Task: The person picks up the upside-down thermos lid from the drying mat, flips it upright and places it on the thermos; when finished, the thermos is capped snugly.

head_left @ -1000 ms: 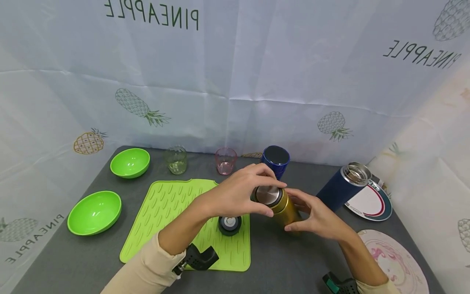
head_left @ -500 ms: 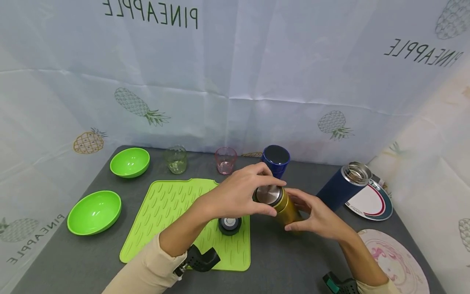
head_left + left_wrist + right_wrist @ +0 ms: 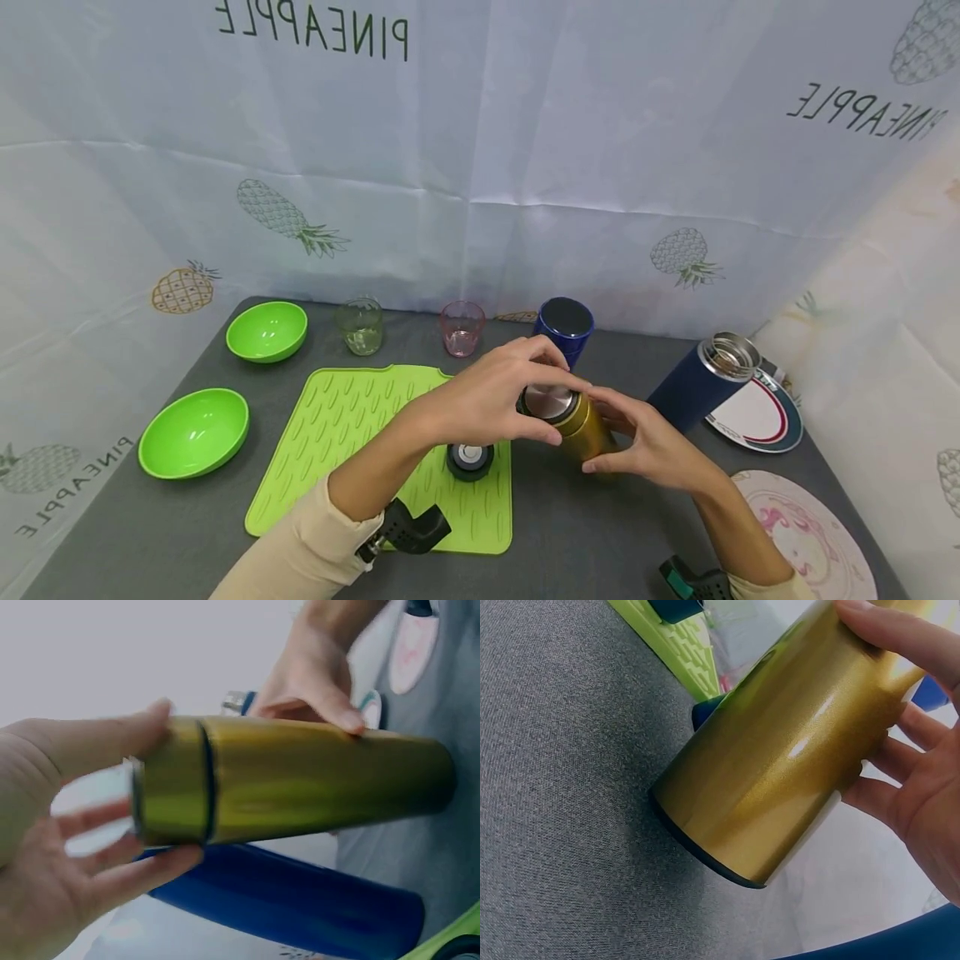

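Note:
A gold thermos (image 3: 588, 429) with a steel-topped lid (image 3: 550, 402) stands on the grey table, to the right of the green mat. My left hand (image 3: 491, 392) grips the lid from the left; in the left wrist view its thumb and fingertips lie on opposite sides of the gold lid (image 3: 172, 787). Lower down, my right hand (image 3: 648, 442) holds the body, thumb on the near side and fingers behind. A dark seam shows between lid and body. In the right wrist view the base of the thermos (image 3: 757, 772) meets the table.
Close behind stands a blue thermos (image 3: 566, 323). A navy flask (image 3: 697, 387) with an uncovered steel mouth is at right, near two plates (image 3: 806, 533). On the green mat (image 3: 337, 450) lies a black stopper (image 3: 468, 462). Two glasses (image 3: 459, 329) and two green bowls (image 3: 193, 433) are further left.
The left index finger and thumb have shifted slightly around the lid. The thermos and the right hand stay in place.

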